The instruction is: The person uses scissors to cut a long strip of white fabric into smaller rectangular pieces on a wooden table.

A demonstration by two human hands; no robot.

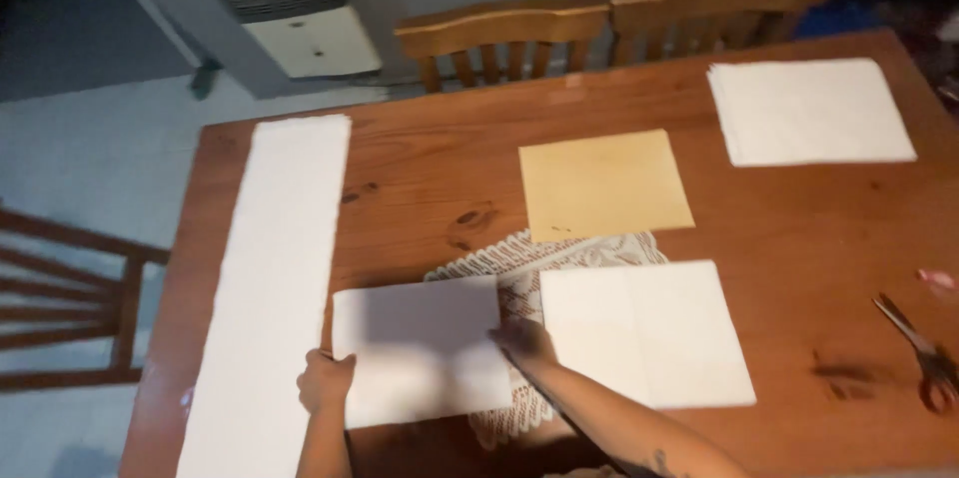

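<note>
A white folded sheet of paper [420,346] lies on the wooden table [799,228] near its front edge. My left hand [325,381] grips the sheet's left edge, fingers curled around it. My right hand [522,340] presses flat on the sheet's right edge, over a white lace doily [519,258]. Just right of that hand lies a larger white folded sheet [649,333].
A long white paper strip [275,278] runs along the table's left side. A tan square sheet [602,183] lies mid-table, a white stack [807,110] at the back right, red-handled scissors [924,358] at the right edge. Wooden chairs [504,38] stand behind; another chair [70,298] at the left.
</note>
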